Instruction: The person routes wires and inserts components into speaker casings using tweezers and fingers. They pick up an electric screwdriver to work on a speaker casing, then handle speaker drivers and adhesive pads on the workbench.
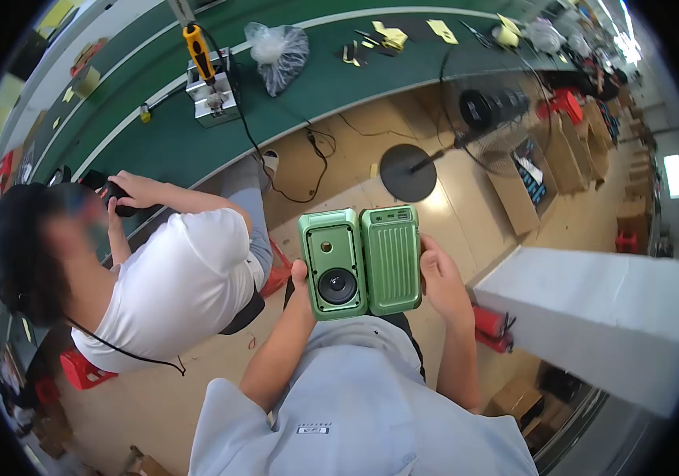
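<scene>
Holding from the outer edges, the left grip (300,290) clasps the green rectangular speaker housing (341,247) with a round black cone (338,285), and the right grip (444,283) clasps the green rectangular ribbed housing (392,266). Both stand side by side before the pale-blue cloth shirt (363,397), presumably to expose the broad faces to view.

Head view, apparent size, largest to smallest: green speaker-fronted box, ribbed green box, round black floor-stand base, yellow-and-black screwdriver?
1. Green speaker-fronted box and ribbed green box: too alike to rank; nearness to the camera likely enlarges both.
2. Round black floor-stand base.
3. Yellow-and-black screwdriver.
</scene>
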A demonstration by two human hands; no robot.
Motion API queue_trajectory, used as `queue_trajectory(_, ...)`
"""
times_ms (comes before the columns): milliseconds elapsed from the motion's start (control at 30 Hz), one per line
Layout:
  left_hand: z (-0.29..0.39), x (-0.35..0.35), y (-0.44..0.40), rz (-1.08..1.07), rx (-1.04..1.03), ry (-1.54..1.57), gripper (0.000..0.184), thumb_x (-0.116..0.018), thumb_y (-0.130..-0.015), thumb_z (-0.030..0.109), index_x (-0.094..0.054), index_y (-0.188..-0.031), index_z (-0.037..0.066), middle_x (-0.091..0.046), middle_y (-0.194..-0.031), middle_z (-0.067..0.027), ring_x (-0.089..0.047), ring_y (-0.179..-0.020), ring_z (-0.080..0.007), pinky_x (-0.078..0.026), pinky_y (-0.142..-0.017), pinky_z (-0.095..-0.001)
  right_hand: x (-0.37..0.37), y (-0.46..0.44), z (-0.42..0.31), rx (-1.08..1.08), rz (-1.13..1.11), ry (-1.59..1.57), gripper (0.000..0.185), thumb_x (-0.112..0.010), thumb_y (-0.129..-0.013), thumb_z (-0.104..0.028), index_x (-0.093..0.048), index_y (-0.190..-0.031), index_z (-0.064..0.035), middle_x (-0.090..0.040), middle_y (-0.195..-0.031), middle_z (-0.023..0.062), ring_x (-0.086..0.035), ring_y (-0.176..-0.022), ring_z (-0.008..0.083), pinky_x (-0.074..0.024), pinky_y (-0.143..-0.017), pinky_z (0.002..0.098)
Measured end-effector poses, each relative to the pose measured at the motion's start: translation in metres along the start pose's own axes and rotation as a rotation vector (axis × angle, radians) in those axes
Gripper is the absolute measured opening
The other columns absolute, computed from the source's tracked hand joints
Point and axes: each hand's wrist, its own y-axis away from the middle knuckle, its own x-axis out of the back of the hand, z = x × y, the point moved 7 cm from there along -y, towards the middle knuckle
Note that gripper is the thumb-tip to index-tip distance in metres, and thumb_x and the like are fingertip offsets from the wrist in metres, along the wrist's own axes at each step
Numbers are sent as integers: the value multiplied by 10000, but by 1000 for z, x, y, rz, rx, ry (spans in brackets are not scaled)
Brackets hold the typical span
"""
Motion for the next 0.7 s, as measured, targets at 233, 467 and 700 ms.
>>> queue_trajectory(233, 46, 23, -60, 12, -220, -90, 922, -767, -753, 638, -480, -1424, 74, -587, -1365, -133, -634, -1164, -252, -563, -957, -433, 16, -125, -22, 10, -196, -15, 705, -324, -1031, -613, -514, -1374, -27, -563, -1012, 18, -510, -634, 58, -385, -540, 203)
queue_trajectory(467, 94, 2, -125, -17, -513, -83, 958, -734, -799, 626, -397, -1473, 35, -496, -1441, -198, -582, -1238, -319, -535, -1000, -502, 11, -242, -59, -12, -394, -29, 574, -348, -1074, -493, -570, -1309, -19, -606, -1009, 37, -531, -641, 67, -403, -543, 206)
queue_trajectory(700, 132, -7, -133, 93, -733, -183, 956, -752, -765, 649, -434, -1456, 70, -565, -1381, -122, -603, -1212, -250, -548, -986, -426, -24, -347, -78, -35, -469, 45, 299, -527, -1021, -236, -635, -1196, -19, -634, -921, 29, -551, -694, 72, -432, -582, 220)
